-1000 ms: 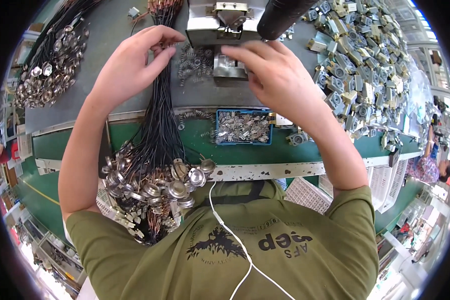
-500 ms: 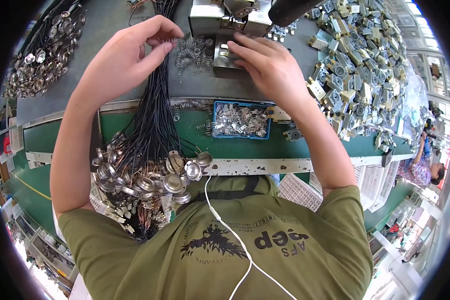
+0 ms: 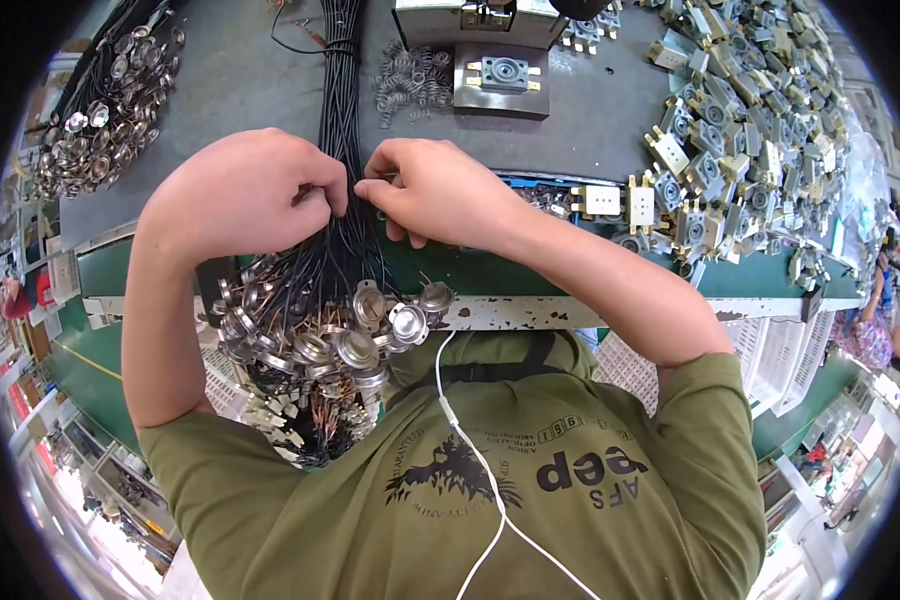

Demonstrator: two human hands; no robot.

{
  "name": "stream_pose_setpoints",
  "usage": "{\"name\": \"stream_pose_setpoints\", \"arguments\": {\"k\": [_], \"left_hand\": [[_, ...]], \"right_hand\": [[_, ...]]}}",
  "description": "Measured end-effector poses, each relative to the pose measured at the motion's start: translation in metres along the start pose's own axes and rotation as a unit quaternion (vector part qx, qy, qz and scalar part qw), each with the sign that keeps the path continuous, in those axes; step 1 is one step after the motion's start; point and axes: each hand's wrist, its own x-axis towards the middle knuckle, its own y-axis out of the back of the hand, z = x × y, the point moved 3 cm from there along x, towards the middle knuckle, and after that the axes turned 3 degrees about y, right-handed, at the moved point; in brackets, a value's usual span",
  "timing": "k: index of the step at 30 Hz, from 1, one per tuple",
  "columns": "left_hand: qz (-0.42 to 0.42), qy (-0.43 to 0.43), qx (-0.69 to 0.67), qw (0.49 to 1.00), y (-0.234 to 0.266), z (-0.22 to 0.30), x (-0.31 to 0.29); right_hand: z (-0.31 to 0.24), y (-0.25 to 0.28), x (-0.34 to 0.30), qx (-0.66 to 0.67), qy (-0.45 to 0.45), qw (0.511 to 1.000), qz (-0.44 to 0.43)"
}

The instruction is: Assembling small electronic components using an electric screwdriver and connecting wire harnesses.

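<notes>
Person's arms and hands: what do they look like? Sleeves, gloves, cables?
Left hand and right hand are ungloved; forearms bare, no watch or bracelet visible. Short olive-green sleeves belong to a matching shirt with dark print on it. A thin white cable runs over the shirt and forks in two; none along the arms.

The light is bright and quite even. Small spots of glare shine on the metal discs (image 3: pixel 356 350). Toward the lower left rim, the background (image 3: pixel 110 550) is washed out to white. The fisheye lens bends straight edges near the rim, and the corners fall into black.
</notes>
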Motion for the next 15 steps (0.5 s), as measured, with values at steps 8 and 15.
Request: {"name": "stream_pose_setpoints", "arguments": {"k": [8,15], "left_hand": [[-0.016,0.037,0.017,0.999,0.005,0.002,-0.004],[-0.011,0.031,0.01,0.999,0.004,-0.004,-0.008]], "right_hand": [[0.003,-0.007,0.005,0.108,-0.021,0.993,0.046],[0.006,-0.006,0.011,-0.002,0.029,0.994,0.105]]}}
